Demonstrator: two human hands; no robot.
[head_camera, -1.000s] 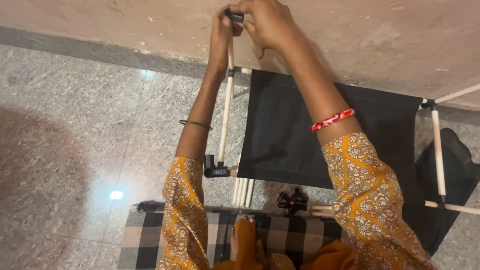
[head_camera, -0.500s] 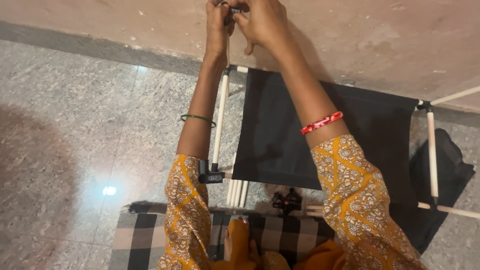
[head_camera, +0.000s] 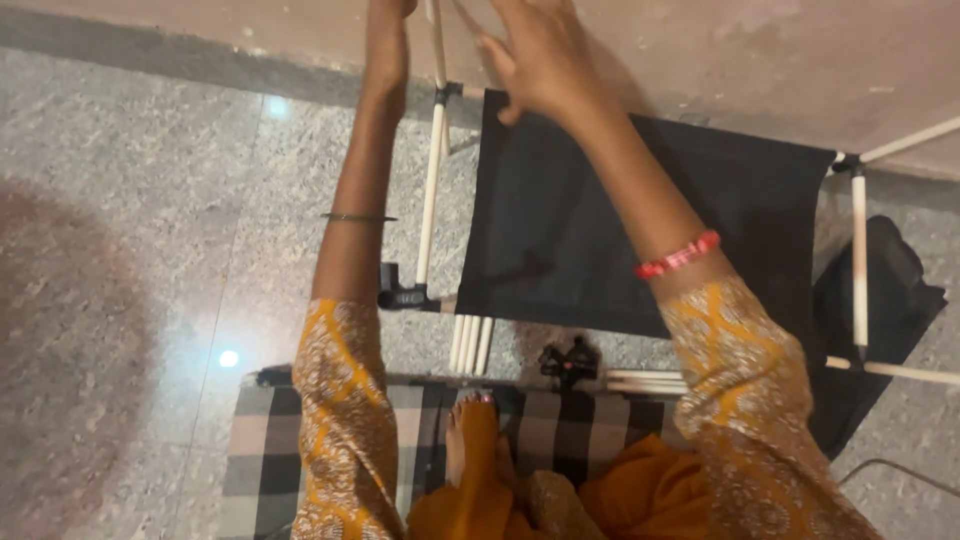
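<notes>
A person sits on a checked mat (head_camera: 260, 450) at the bottom of the frame, both arms stretched up toward the top edge. Between the arms stands a pale rod (head_camera: 430, 190), its long axis running almost straight up the frame, from a black corner connector (head_camera: 403, 296) near the left elbow to another black joint (head_camera: 447, 94) near the top. A black fabric panel (head_camera: 620, 230) hangs just to the right of the rod, filling the centre.

The left hand (head_camera: 388, 25) sits at the very top of the frame, just left of the rod and mostly cut off, so whether it grips anything cannot be told. The right hand (head_camera: 535, 55) is spread, fingers apart, resting at the panel's upper left corner, just right of the rod. The left hand is the nearer to the rod.

Loose pale rods (head_camera: 472, 343) lie bundled below the panel on the speckled stone floor (head_camera: 150, 200). A second upright rod (head_camera: 858, 260) stands at the right.
</notes>
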